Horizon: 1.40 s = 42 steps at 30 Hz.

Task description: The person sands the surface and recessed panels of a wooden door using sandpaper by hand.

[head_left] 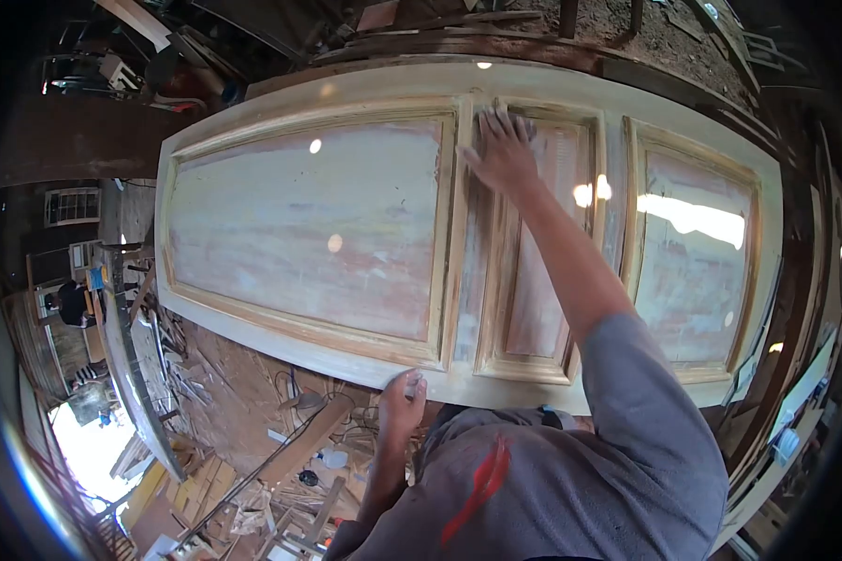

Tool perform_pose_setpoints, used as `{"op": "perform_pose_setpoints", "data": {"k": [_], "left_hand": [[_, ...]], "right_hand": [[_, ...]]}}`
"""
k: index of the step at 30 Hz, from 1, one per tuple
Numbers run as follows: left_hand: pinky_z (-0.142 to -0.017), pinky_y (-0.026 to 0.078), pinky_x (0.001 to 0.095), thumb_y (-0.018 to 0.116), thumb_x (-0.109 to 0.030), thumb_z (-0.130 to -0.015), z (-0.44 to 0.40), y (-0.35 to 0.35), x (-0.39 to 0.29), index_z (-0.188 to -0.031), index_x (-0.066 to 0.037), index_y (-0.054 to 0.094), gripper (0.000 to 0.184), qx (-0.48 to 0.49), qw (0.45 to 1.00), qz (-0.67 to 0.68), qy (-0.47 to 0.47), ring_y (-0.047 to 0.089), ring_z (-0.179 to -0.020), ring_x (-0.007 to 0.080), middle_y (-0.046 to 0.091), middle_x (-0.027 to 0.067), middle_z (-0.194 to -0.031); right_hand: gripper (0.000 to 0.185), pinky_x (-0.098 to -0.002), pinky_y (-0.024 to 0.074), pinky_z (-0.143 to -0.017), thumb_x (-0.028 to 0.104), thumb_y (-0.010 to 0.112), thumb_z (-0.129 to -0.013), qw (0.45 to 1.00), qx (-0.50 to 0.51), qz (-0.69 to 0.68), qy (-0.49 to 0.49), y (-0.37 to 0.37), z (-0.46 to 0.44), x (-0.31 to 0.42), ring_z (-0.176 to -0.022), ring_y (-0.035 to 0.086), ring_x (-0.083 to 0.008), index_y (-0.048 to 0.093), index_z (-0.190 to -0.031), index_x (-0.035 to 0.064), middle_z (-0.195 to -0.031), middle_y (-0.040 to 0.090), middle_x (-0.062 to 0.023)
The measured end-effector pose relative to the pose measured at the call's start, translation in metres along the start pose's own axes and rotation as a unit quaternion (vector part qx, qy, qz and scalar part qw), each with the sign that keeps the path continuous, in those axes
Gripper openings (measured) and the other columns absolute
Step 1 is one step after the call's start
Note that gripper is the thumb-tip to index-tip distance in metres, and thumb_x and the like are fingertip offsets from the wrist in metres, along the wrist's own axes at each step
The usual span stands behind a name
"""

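Observation:
A large panelled wooden door (304, 210) lies flat in front of me, its pale surface patchy with pinkish and whitish streaks. My right hand (505, 154) reaches across to the far end of the narrow middle panel (542, 280). Its fingers lie over a dark, flat piece that looks like sandpaper (530, 128), pressed to the moulding; most of it is hidden under the palm. At the door's near edge is my left hand (403, 402), fingers curled together. Whether it holds a small thing or only rests against the edge, I cannot make out.
Wood scraps and offcuts (252, 505) litter the floor at the lower left, with a cable (252, 467) running among them. Long boards (804, 374) stand along the right side. A person (70, 304) is at the far left. Stacked timber (421, 42) lies beyond the door.

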<state>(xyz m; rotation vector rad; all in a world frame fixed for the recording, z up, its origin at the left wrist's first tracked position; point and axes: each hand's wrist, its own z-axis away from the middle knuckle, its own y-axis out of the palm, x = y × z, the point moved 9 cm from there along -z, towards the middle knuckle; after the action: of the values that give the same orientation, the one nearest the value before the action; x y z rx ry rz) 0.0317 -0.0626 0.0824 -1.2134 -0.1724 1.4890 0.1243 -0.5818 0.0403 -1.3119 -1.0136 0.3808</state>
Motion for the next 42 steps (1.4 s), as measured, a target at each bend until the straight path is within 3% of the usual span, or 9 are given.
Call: {"op": "perform_pose_setpoints", "data": {"k": [3, 11, 19, 25, 30, 36, 37, 40, 42], "left_hand": [[-0.1, 0.059, 0.0486, 0.076, -0.027, -0.104, 0.005, -0.012, -0.016, -0.129, 0.0, 0.075, 0.036, -0.007, 1.0, 0.0, 0.012, 0.076, -0.113, 0.0418, 0.08, 0.0238, -0.119], [-0.099, 0.059, 0.0488, 0.076, -0.024, -0.103, 0.005, -0.013, -0.008, -0.127, -0.001, 0.075, 0.033, 0.003, 0.997, 0.005, 0.074, 0.076, -0.109, 0.0417, 0.08, 0.0231, -0.116], [-0.1, 0.06, 0.0421, 0.078, -0.017, -0.102, 0.025, -0.055, -0.019, -0.126, 0.001, 0.076, 0.03, -0.026, 0.987, -0.022, 0.159, 0.08, -0.11, 0.0324, 0.081, 0.0205, -0.115], [-0.096, 0.061, 0.0447, 0.079, -0.019, -0.1, 0.053, -0.073, 0.002, -0.126, 0.001, 0.076, 0.032, 0.008, 0.989, 0.023, 0.144, 0.079, -0.106, 0.0374, 0.08, 0.0237, -0.117], [-0.095, 0.061, 0.0445, 0.079, -0.019, -0.101, 0.052, -0.07, 0.02, -0.126, 0.001, 0.076, 0.032, 0.023, 0.982, 0.001, 0.189, 0.079, -0.106, 0.0372, 0.08, 0.0231, -0.115], [-0.099, 0.06, 0.0439, 0.079, -0.019, -0.1, 0.052, -0.047, -0.003, -0.127, 0.0, 0.077, 0.032, 0.086, 0.958, 0.026, 0.273, 0.08, -0.107, 0.0354, 0.081, 0.0216, -0.115], [-0.102, 0.059, 0.0428, 0.08, -0.018, -0.1, 0.051, -0.04, -0.007, -0.129, 0.0, 0.076, 0.035, 0.115, 0.956, 0.026, 0.269, 0.078, -0.115, 0.0338, 0.08, 0.0214, -0.122], [-0.106, 0.057, 0.0406, 0.079, -0.014, -0.1, 0.06, -0.032, -0.034, -0.133, 0.0, 0.075, 0.037, 0.104, 0.936, 0.055, 0.332, 0.074, -0.121, 0.0259, 0.079, 0.0165, -0.13], [-0.109, 0.055, 0.0394, 0.077, -0.012, -0.103, 0.058, -0.013, -0.032, -0.151, -0.001, 0.062, 0.051, 0.202, 0.916, 0.186, 0.294, 0.07, -0.127, 0.0238, 0.074, 0.0151, -0.139]], "right_hand": [[0.102, -0.0509, 0.0095, -0.142, 0.074, 0.05, -0.106, 0.997, 0.051, 0.035, 0.041, 0.004, -0.005, 0.011, -0.172, 0.024, -0.031, 0.039, -0.171, -0.0037, -0.18, 0.037, -0.0187], [0.109, -0.0561, -0.0001, -0.141, 0.074, 0.047, -0.104, 0.986, 0.163, -0.029, -0.017, 0.019, 0.295, 0.127, -0.173, 0.017, -0.0372, 0.025, -0.175, -0.0057, -0.182, 0.03, -0.024], [0.096, -0.052, 0.0015, -0.142, 0.065, 0.046, -0.108, 0.995, 0.077, 0.01, 0.059, 0.005, 0.143, 0.084, -0.172, 0.021, -0.0318, 0.032, -0.174, -0.0036, -0.181, 0.035, -0.0221], [0.088, -0.0539, 0.0063, -0.141, 0.047, 0.053, -0.101, 0.994, 0.111, 0.015, 0.017, 0.028, 0.289, 0.13, -0.169, 0.031, -0.0324, 0.037, -0.172, -0.0023, -0.176, 0.045, -0.0205], [0.063, -0.0537, 0.0185, -0.14, 0.023, 0.058, -0.098, 0.992, 0.105, -0.032, -0.07, 0.015, 0.458, 0.178, -0.163, 0.043, -0.0319, 0.061, -0.157, 0.0002, -0.161, 0.062, -0.0191], [0.035, -0.0538, 0.0347, -0.131, 0.015, 0.061, -0.099, 0.997, 0.021, -0.068, -0.027, -0.011, 0.481, 0.172, -0.149, 0.058, -0.0294, 0.074, -0.129, 0.0038, -0.144, 0.074, -0.0143], [0.025, -0.0508, 0.0477, -0.12, 0.014, 0.068, -0.1, 0.993, -0.036, -0.115, -0.004, -0.025, 0.478, 0.175, -0.134, 0.069, -0.0347, 0.073, -0.121, 0.0029, -0.133, 0.077, -0.0139], [0.023, -0.044, 0.057, -0.108, 0.011, 0.074, -0.101, 0.888, 0.083, -0.409, 0.192, -0.048, 0.486, 0.182, -0.118, 0.076, -0.0329, 0.072, -0.122, 0.0011, -0.124, 0.079, -0.0155], [0.031, -0.0375, 0.0595, -0.1, 0.01, 0.081, -0.101, 0.793, 0.021, -0.585, 0.169, -0.036, 0.496, 0.188, -0.108, 0.076, -0.0213, 0.072, -0.128, -0.0009, -0.119, 0.08, -0.0116]]}}
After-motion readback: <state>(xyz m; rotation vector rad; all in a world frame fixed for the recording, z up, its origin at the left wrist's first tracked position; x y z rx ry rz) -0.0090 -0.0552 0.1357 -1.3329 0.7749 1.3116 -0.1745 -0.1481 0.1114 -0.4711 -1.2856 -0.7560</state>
